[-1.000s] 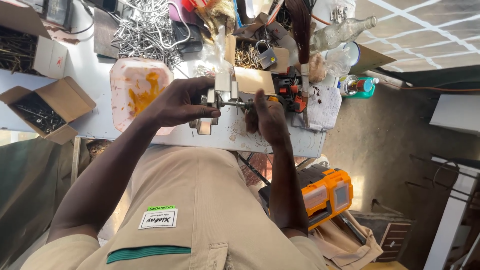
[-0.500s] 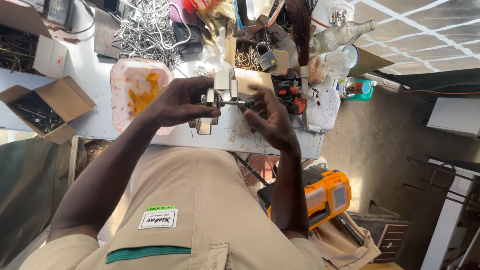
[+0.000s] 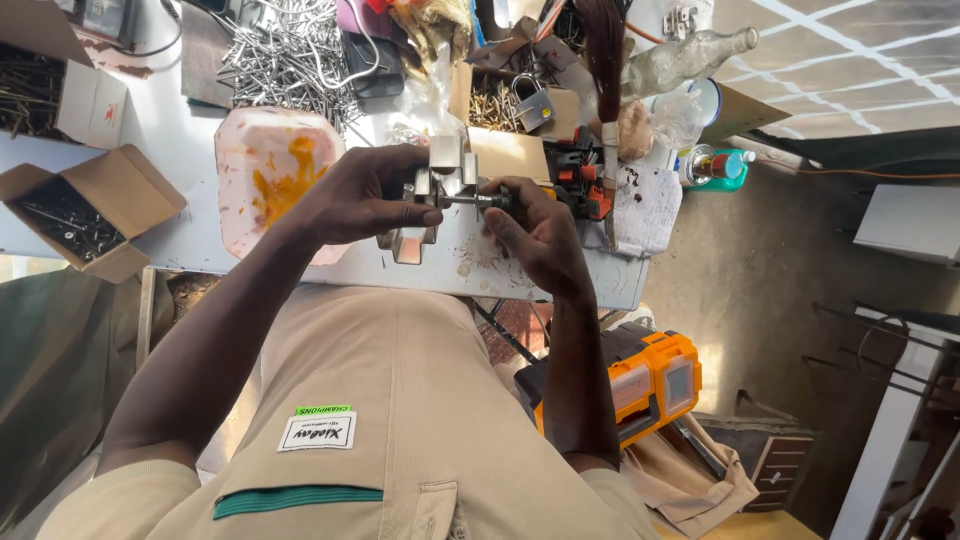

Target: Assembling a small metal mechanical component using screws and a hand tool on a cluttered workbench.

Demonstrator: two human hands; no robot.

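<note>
Head view over a cluttered desk (image 3: 200, 250). The left hand (image 3: 350, 200) is closed around a bright metal bracket (image 3: 440, 175), thumb and fingers clamping it just above the desk edge. The right hand (image 3: 535, 235) is curled with its fingertips pinched on a short dark bolt-like part (image 3: 478, 200) that enters the bracket from the right. Compared with 1 s ago, the right hand has slid in closer to the bracket and its fingers have turned on the part, while the left hand has kept its grip in place; judged from this, the part is being worked into the bracket, not yet released. Left of the bracket lies a stained plastic tray (image 3: 265, 165); farther left, 1 open cardboard box (image 3: 85, 210) of screws. Behind the bracket sits a padlock (image 3: 533, 105). Right of the bracket stands a green bottle (image 3: 715, 165). Below the desk, an orange case (image 3: 650, 385).
</note>
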